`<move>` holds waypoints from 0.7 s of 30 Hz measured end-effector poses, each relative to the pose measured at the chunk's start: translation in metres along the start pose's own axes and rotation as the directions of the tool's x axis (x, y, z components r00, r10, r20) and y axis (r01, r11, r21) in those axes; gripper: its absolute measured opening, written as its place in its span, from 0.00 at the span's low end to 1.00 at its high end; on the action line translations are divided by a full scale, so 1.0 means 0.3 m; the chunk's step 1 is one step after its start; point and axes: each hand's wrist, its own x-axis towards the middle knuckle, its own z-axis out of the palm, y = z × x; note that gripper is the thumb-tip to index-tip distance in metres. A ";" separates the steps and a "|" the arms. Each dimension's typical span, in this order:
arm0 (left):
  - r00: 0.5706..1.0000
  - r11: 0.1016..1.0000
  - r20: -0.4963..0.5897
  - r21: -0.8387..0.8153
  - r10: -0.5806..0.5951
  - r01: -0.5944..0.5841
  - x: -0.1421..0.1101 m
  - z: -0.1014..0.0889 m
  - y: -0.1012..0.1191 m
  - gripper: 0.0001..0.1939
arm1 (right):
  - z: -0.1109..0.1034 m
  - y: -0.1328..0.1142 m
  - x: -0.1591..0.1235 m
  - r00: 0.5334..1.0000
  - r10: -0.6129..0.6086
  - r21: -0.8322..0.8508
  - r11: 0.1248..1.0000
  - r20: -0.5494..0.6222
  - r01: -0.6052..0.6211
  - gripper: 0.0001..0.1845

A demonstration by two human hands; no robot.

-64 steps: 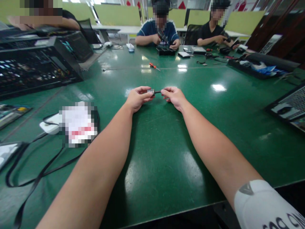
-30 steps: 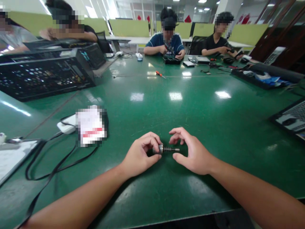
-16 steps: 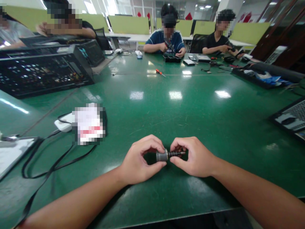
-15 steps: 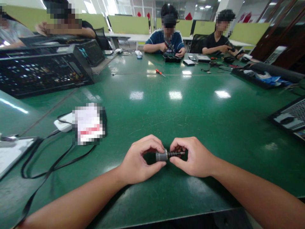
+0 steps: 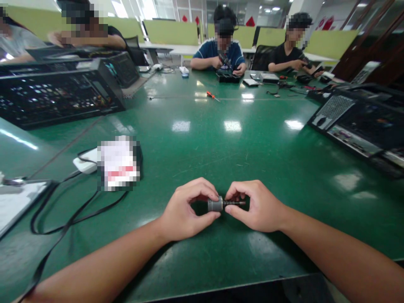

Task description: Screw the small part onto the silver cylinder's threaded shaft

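A small grey metal cylinder (image 5: 215, 205) with a thin dark threaded rod (image 5: 235, 203) sticking out of its right end is held just above the green table (image 5: 221, 143). My left hand (image 5: 186, 210) pinches the cylinder between thumb and fingers. My right hand (image 5: 257, 207) is closed round the rod, thumb below and fingers curled over it. Both hands meet near the table's front edge, forearms resting low.
A black open computer case (image 5: 57, 92) stands at the left, another (image 5: 356, 122) at the right. A blurred card on a black strap (image 5: 118, 164) and a white device (image 5: 84, 165) lie left. A red screwdriver (image 5: 212, 96) lies farther off. Several people work across the table.
My hands came nearer and lower, then the right fingers closed on the rod. A black computer case has appeared at the right, nearer the middle.
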 end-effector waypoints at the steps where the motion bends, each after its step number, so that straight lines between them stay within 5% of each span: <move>1: 1.000 1.000 -0.002 0.000 0.001 -0.001 0.001 -0.001 0.000 0.10 | 0.000 0.001 0.000 1.000 -0.001 -0.003 1.000 0.000 0.001 0.04; 21: 0.999 0.998 -0.014 0.046 0.049 -0.049 0.006 -0.006 0.002 0.10 | -0.024 0.002 0.000 0.999 -0.027 -0.058 0.998 0.017 0.028 0.03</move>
